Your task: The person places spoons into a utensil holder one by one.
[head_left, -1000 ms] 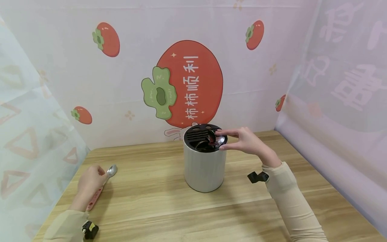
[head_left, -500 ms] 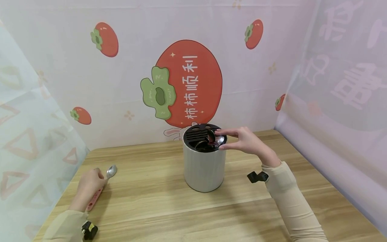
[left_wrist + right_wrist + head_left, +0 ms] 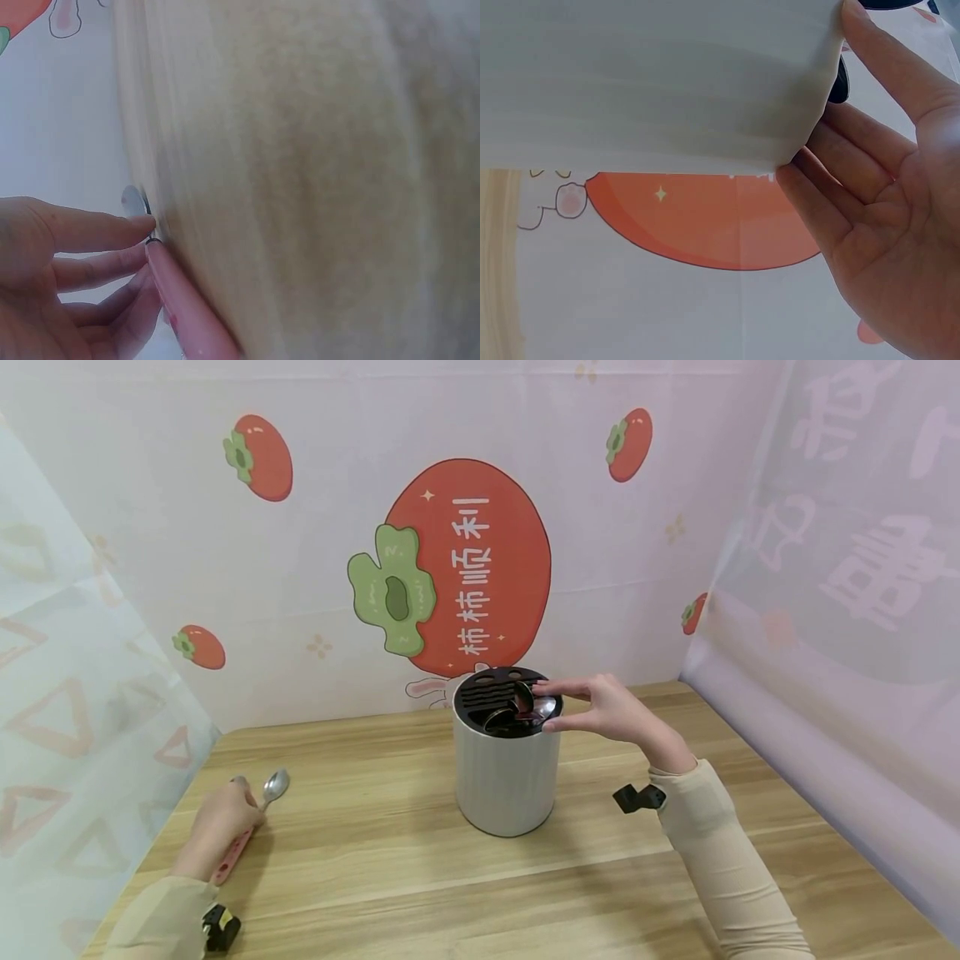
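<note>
At the left of the table, in the head view, my left hand pinches a spoon with a silver bowl and a pink handle. The left wrist view has its fingertips at the neck, just above the pink handle, with the spoon lying along the tabletop. My right hand holds the top of a white cylindrical utensil holder, thumb on the near side and fingers farther back. The holder's slotted black lid bears several spoon heads, including a silver one beside the right fingers.
The wooden table carries the holder near its back edge. A pale printed cloth hangs behind, and more cloth hangs at both sides. A small grey rounded shape shows just beyond the left knuckles.
My left fingers have shifted slightly and closed in on the spoon's neck, covering more of it. The right hand and the holder stay in place.
</note>
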Demonstrator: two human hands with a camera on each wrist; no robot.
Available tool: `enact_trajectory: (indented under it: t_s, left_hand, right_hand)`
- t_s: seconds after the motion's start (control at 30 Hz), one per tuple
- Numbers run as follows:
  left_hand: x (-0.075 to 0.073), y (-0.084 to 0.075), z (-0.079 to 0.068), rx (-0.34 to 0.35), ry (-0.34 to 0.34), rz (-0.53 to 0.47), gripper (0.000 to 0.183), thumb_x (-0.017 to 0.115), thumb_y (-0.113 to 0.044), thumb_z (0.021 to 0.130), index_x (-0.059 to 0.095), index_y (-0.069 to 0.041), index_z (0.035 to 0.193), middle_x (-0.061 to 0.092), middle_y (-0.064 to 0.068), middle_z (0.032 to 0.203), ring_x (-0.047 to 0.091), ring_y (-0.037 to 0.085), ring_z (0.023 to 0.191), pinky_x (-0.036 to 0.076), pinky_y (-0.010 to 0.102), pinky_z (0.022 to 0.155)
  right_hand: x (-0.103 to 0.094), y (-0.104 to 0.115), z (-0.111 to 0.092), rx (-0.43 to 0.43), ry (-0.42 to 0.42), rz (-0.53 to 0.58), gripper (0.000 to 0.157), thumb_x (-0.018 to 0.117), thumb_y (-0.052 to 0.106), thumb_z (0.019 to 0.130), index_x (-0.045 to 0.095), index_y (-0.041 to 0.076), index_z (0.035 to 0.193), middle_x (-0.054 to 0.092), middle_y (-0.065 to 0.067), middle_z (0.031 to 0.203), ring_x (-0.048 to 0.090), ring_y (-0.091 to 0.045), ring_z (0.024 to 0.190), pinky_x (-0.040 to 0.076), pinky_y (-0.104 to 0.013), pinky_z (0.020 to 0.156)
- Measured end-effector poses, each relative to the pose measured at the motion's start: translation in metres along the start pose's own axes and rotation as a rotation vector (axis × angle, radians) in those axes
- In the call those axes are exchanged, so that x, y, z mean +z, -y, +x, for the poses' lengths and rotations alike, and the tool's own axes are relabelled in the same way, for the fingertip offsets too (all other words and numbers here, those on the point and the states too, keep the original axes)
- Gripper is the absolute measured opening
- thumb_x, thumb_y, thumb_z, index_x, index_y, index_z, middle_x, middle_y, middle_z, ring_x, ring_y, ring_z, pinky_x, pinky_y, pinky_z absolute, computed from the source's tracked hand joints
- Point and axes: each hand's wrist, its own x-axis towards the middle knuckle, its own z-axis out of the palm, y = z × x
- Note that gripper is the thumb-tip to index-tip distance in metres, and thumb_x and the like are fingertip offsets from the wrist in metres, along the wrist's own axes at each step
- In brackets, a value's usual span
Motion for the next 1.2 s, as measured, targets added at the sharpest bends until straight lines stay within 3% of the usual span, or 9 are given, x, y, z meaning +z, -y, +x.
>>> enact_trajectory:
  t_s: [0.67,1.2]
  left_hand:
    - [0.0001,-0.0020,-0.0006,0.006,0.026,-0.014,0.025,0.064,-0.009,0.066,0.048,0.004,0.080,0.051,0.012,0.068,0.047,0.020,0.056,0.038,0.029,0.046]
    - [0.0016,-0.0017,0.0028,-0.004,0.035,-0.039,0.034,0.070,-0.017,0.066,0.048,0.004,0.081,0.052,0.011,0.069,0.048,0.020,0.059,0.038,0.029,0.049]
  right_hand:
    - [0.0011,-0.0037,0.0001,-0.001,0.000,-0.007,0.045,0.071,0.025,0.073,0.059,0.016,0.116,0.057,-0.006,0.119,0.051,-0.014,0.113,0.038,-0.037,0.097]
    - [0.0002,-0.0029,-0.0001,0.003,0.002,-0.001,0.045,0.071,0.025,0.073,0.059,0.016,0.116,0.057,-0.006,0.119,0.051,-0.015,0.113,0.037,-0.037,0.097]
